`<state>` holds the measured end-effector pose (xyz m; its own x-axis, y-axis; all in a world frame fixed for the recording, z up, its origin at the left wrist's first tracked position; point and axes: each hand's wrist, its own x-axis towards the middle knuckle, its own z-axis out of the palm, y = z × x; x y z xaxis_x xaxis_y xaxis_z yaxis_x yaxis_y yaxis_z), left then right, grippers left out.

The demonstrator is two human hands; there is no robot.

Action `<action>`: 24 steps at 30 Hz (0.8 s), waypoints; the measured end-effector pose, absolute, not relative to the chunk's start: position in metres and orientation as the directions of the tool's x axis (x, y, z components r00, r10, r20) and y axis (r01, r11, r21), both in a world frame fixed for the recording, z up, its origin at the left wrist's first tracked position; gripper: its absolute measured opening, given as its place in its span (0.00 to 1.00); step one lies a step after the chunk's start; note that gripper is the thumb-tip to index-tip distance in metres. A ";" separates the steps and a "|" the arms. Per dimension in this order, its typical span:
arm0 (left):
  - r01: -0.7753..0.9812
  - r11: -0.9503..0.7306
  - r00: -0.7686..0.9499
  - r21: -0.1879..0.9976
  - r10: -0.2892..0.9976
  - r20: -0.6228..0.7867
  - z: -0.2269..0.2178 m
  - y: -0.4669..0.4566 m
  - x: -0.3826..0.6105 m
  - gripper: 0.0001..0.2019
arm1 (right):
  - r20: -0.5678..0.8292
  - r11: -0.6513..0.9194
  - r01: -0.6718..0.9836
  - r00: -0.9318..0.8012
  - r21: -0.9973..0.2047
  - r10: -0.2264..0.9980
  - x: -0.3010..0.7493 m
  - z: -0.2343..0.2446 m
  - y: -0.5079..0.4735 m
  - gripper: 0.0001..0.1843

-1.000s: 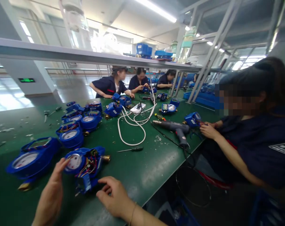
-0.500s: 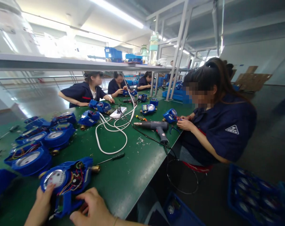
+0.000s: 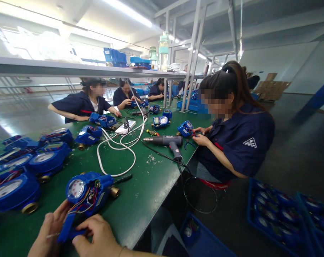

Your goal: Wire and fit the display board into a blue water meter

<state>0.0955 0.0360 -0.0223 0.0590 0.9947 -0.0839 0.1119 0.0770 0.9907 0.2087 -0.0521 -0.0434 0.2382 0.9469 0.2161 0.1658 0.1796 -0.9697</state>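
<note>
A blue water meter (image 3: 86,192) with an open housing, coloured wires and a brass end fitting lies on the green table (image 3: 140,203) near its front edge. My left hand (image 3: 48,232) grips the meter's loose blue cover at its lower left, fingers curled under it. My right hand (image 3: 97,237) is closed on the same cover from the right, thumb and fingers pinching it. A thin metal pin shows beside my left fingers.
Several more blue meters (image 3: 44,160) line the table's left. A black screwdriver (image 3: 123,177), white cable (image 3: 116,150), heat gun (image 3: 167,142) and power strip lie mid-table. A seated co-worker (image 3: 231,132) works on the right; others sit behind. Blue crates (image 3: 279,217) stand on the floor.
The view has swung rightwards. Both my hands have closed onto the meter's cover; a second ago they hovered open beside the meter, and the meter now sits tilted up higher.
</note>
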 end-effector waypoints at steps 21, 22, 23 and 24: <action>0.247 -0.955 0.817 -0.162 0.116 0.566 -0.014 -0.036 0.077 0.23 | 0.015 0.031 -0.120 0.132 -0.992 0.991 0.222 -0.054 -0.046 0.24; 0.239 -0.957 0.814 -0.165 0.105 0.571 -0.016 -0.037 0.077 0.23 | 0.000 0.019 -0.134 0.140 -0.991 0.990 0.223 -0.053 -0.047 0.23; 0.232 -0.958 0.814 -0.168 0.097 0.573 -0.017 -0.037 0.077 0.23 | -0.014 0.006 -0.143 0.144 -0.990 0.989 0.223 -0.052 -0.048 0.23; 0.222 -0.960 0.818 -0.171 0.088 0.569 -0.018 -0.037 0.077 0.23 | -0.030 -0.008 -0.152 0.147 -0.988 0.989 0.223 -0.051 -0.048 0.23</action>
